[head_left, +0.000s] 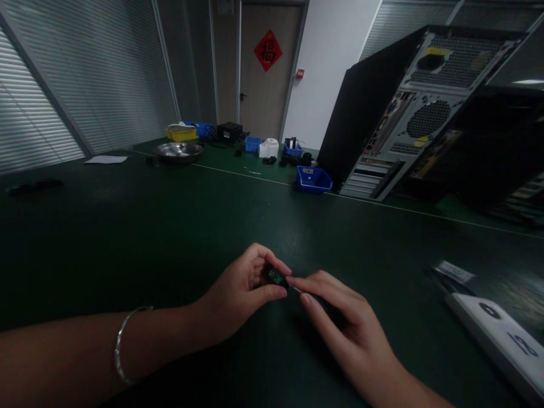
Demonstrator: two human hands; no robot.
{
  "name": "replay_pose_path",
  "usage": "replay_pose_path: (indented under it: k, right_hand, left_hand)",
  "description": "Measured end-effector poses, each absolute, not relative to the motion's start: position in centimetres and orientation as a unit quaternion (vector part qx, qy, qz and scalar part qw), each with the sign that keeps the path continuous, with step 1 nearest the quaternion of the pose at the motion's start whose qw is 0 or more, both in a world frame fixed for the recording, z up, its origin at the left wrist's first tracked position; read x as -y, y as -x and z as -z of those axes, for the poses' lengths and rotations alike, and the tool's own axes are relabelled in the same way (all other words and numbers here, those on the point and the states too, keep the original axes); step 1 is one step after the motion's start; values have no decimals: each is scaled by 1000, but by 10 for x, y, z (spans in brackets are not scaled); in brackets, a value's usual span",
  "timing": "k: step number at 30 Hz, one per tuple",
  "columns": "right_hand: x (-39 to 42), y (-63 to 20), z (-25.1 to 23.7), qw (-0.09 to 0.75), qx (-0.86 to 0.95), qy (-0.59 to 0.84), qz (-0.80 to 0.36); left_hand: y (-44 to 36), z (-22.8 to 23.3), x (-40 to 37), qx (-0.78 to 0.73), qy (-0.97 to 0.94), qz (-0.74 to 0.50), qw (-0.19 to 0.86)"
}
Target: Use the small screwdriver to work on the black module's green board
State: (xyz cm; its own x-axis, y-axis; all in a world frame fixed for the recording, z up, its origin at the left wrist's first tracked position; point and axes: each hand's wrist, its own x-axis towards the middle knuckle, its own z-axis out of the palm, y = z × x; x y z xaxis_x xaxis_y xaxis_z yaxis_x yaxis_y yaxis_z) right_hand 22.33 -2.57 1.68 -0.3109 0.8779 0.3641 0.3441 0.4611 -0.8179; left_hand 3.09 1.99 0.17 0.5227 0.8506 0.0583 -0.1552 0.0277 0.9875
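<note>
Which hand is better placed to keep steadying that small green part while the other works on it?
Left. The left hand already pinches the small green part between thumb and fingers, while the right hand only meets its end with a thin metal pin.

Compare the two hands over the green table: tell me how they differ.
The left hand curls around a small dark part with a green face, pinching it between thumb and fingers; the right hand lies flatter, fingers stretched toward that part, fingertips at a thin pale bit beside it. The left wrist wears a silver bracelet; the right is bare. Both hover above the table.
</note>
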Motion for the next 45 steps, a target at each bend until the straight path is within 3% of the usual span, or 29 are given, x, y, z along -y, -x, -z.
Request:
replay_pose_path:
  k: [16, 22, 30, 40, 45]
  right_hand:
    - [27, -222, -12, 352, 781, 407, -316]
    - [27, -223, -16, 375, 770, 410, -313]
    - [27, -224, -18, 424, 755, 412, -284]
    - [25, -228, -14, 369, 772, 453, -252]
    - [28, -228, -19, 325, 785, 477, -223]
  left_hand:
    - [-28, -2, -18, -263, -538, -365, 713]
    - [-29, -8, -17, -314, -645, -356, 599]
    - [-28, -8, -21, -336, -653, -364, 573]
    - [-30, -6, -19, -349, -629, -375, 586]
    - [-28, -6, -16, -339, -672, -382, 536]
